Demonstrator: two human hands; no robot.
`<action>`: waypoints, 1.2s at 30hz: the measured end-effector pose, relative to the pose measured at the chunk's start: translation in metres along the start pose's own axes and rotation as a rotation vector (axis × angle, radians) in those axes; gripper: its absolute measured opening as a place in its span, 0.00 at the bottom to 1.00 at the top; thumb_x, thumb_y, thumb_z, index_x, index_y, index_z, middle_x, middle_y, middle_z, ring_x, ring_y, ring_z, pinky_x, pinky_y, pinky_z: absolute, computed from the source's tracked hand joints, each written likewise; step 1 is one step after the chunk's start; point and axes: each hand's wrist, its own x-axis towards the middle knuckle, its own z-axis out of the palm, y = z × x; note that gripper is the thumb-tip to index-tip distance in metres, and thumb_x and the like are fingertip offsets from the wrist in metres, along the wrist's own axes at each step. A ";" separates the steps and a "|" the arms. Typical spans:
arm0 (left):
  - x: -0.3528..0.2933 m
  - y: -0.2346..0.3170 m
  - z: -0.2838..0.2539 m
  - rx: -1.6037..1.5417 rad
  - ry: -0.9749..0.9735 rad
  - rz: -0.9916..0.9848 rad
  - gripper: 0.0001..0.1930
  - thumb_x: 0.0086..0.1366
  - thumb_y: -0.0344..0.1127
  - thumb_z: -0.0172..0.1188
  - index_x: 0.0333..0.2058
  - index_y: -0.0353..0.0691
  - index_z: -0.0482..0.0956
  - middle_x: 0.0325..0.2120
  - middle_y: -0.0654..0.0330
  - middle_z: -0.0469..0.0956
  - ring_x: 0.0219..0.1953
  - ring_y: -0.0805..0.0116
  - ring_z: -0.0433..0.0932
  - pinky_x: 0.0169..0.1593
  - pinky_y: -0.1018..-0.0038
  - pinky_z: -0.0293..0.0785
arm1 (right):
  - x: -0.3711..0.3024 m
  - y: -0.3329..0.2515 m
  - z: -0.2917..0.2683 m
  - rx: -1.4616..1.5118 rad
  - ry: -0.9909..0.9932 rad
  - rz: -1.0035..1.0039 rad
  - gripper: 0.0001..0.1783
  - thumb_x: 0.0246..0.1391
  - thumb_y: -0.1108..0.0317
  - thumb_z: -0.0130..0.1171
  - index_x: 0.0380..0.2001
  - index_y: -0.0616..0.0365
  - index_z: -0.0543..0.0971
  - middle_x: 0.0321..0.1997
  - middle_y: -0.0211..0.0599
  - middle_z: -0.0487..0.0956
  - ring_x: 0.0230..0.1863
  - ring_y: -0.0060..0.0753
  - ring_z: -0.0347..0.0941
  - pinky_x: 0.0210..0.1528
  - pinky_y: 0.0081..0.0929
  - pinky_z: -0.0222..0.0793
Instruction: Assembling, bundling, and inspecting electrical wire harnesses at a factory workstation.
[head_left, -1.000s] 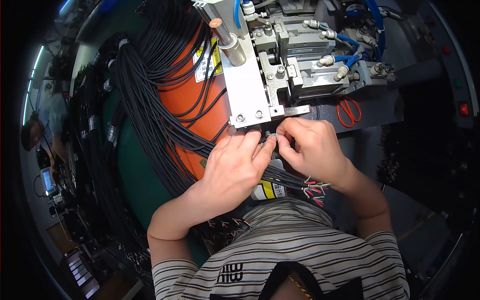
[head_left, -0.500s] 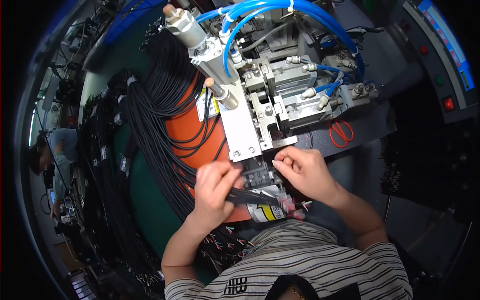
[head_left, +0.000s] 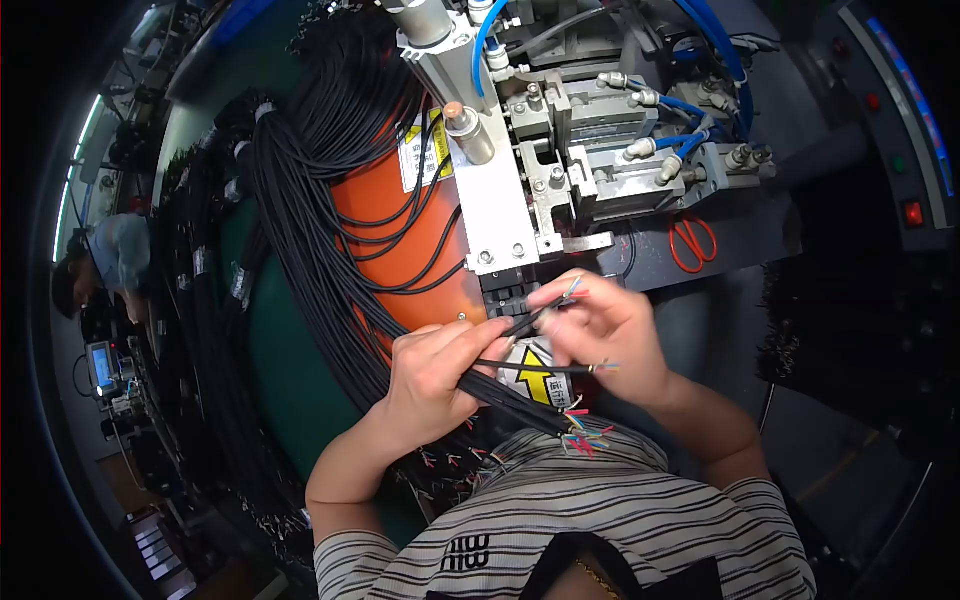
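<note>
My left hand [head_left: 432, 372] is closed around a bundle of black cables [head_left: 515, 402], whose stripped ends fan out in red, yellow, white and blue wires [head_left: 585, 436] near my striped shirt. One cable [head_left: 540, 369] lies apart from the bundle, pointing right. Another cable end [head_left: 571, 290] slants up from my left fingertips. My right hand [head_left: 612, 340] has its thumb and forefinger about that end, partly smeared by motion. Just beyond the fingers is a black slotted fixture [head_left: 508, 298] under the front of a metal clamping machine [head_left: 495, 205].
Pneumatic cylinders [head_left: 625, 185] with blue hoses stand behind the fixture. Red-handled scissors [head_left: 692, 246] lie right of it. A long mass of black cables [head_left: 300, 215] crosses the orange mat [head_left: 395, 230] at left. A control box [head_left: 905, 150] stands far right; another person [head_left: 120, 255] is far left.
The machine sits higher in the picture. My right hand has come to a cable end beside my left fingertips. Two cables now stand apart from the bundle, which my left hand still grips.
</note>
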 end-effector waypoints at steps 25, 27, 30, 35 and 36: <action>0.021 -0.006 0.024 -0.085 0.106 0.060 0.09 0.60 0.24 0.65 0.39 0.33 0.77 0.26 0.54 0.78 0.24 0.55 0.80 0.27 0.66 0.74 | 0.003 -0.013 -0.021 0.257 -0.114 0.213 0.15 0.68 0.72 0.56 0.54 0.67 0.79 0.41 0.38 0.85 0.23 0.14 0.73 0.23 0.10 0.62; 0.021 -0.009 0.023 -0.201 0.062 -0.004 0.09 0.61 0.25 0.65 0.39 0.32 0.77 0.31 0.51 0.82 0.31 0.51 0.84 0.32 0.66 0.78 | 0.005 -0.011 -0.022 0.263 -0.121 0.205 0.15 0.67 0.74 0.56 0.54 0.67 0.79 0.42 0.39 0.85 0.23 0.15 0.73 0.23 0.10 0.62; 0.019 -0.013 0.021 -0.299 0.028 0.010 0.09 0.62 0.26 0.65 0.40 0.32 0.77 0.30 0.50 0.82 0.32 0.51 0.84 0.34 0.66 0.78 | 0.007 -0.010 -0.023 0.209 -0.125 0.178 0.14 0.65 0.77 0.57 0.52 0.68 0.80 0.41 0.40 0.85 0.24 0.15 0.74 0.23 0.10 0.63; 0.020 -0.014 0.021 -0.326 -0.020 -0.046 0.11 0.56 0.27 0.67 0.37 0.33 0.78 0.28 0.53 0.81 0.29 0.52 0.82 0.33 0.65 0.77 | 0.009 -0.016 -0.025 -0.046 -0.115 0.062 0.10 0.65 0.77 0.58 0.46 0.68 0.82 0.38 0.39 0.85 0.23 0.15 0.74 0.22 0.11 0.64; 0.019 -0.012 0.022 -0.284 -0.025 -0.037 0.11 0.55 0.26 0.67 0.37 0.34 0.78 0.27 0.54 0.80 0.27 0.53 0.82 0.31 0.65 0.76 | 0.010 -0.016 -0.025 -0.111 -0.106 0.054 0.09 0.64 0.76 0.59 0.45 0.68 0.82 0.37 0.38 0.84 0.23 0.14 0.74 0.22 0.12 0.65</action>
